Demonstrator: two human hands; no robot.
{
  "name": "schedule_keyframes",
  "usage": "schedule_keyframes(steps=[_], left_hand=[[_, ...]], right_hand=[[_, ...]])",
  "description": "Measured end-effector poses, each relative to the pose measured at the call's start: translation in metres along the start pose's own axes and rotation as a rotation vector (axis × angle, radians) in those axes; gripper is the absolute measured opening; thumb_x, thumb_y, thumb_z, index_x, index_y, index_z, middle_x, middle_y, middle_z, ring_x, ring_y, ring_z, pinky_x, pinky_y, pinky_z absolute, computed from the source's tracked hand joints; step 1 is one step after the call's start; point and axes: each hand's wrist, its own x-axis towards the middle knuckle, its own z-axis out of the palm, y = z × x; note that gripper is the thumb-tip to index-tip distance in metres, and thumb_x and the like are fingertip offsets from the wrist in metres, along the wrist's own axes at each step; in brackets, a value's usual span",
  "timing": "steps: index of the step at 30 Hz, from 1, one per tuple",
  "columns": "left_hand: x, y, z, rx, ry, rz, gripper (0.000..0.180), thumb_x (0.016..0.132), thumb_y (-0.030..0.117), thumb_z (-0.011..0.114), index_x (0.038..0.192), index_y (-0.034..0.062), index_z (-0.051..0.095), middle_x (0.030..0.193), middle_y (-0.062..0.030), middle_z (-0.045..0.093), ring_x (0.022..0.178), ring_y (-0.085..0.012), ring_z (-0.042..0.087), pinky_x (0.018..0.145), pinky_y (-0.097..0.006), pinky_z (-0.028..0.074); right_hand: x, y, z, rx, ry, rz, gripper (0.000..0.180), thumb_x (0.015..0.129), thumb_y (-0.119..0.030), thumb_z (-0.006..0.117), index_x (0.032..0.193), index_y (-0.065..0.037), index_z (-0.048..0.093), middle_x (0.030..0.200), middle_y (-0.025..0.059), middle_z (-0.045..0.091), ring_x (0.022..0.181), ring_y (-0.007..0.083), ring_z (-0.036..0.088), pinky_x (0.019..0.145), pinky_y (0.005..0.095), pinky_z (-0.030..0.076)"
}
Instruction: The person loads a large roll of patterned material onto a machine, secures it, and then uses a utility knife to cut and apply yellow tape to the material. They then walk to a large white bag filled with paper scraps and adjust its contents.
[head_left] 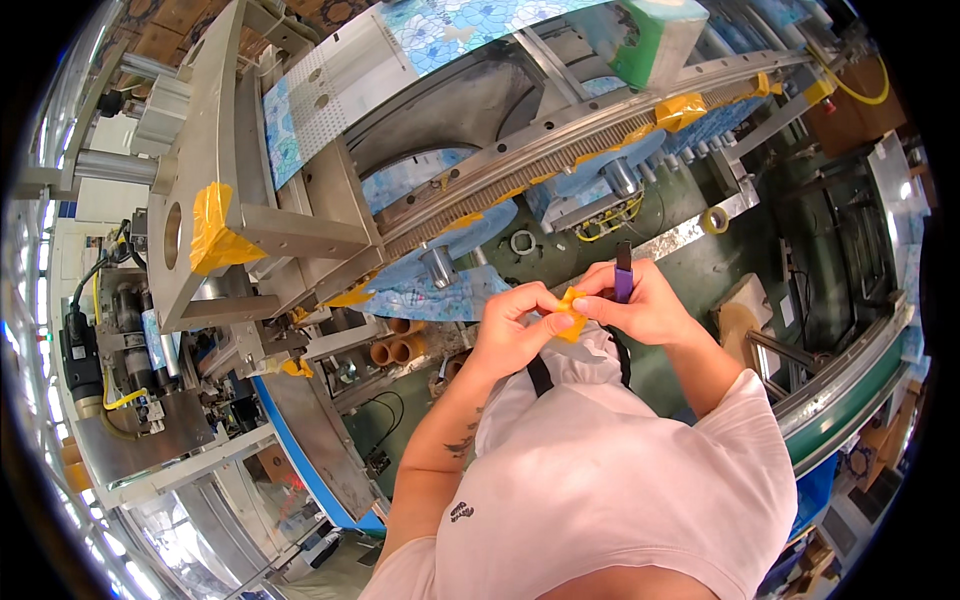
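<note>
In front of my body, a small crumpled piece of yellow tape [571, 316] is stretched between my two hands. My left hand [515, 330] pinches one side of it between thumb and fingers. The other side is pinched by the thumb and forefinger of my right hand [645, 305]. That same hand also grips a purple tool [623, 286] with a flat dark end pointing up, which looks like a cutter knife. The tool's lower end is hidden in the hand.
A metal machine frame with a curved toothed rail [520, 165] crosses ahead, patched with yellow tape [680, 111]. Blue patterned film [470, 30] runs over it. A tape roll [715, 220] and a white ring [522, 242] lie beyond my hands. A green-edged conveyor [845, 405] curves at right.
</note>
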Motion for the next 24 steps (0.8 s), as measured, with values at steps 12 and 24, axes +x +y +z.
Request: schedule_keyframes(steps=[12,24], left_hand=[[0.005,-0.003,-0.008,-0.239,-0.075,-0.123,0.023,0.079,0.015,0.065,0.094,-0.0015,0.057,0.09,-0.0048,0.058,0.081,-0.0103,0.055,0.074,-0.024,0.044],[0.002,-0.018,0.02,0.08,0.321,0.037,0.011,0.085,0.01,0.057,0.085,0.0008,0.052,0.079,0.0003,0.054,0.069,-0.0047,0.049,0.063,-0.018,0.041]], right_hand=[[-0.001,0.005,0.0,-0.123,0.022,0.125,0.012,0.078,-0.012,0.064,0.078,0.0,0.062,0.066,-0.0029,0.056,0.058,0.0029,0.046,0.051,0.0201,0.038],[-0.002,0.006,0.006,-0.14,0.12,0.095,0.015,0.078,-0.013,0.065,0.073,-0.002,0.056,0.059,-0.0048,0.048,0.053,0.0023,0.039,0.046,0.0203,0.033]])
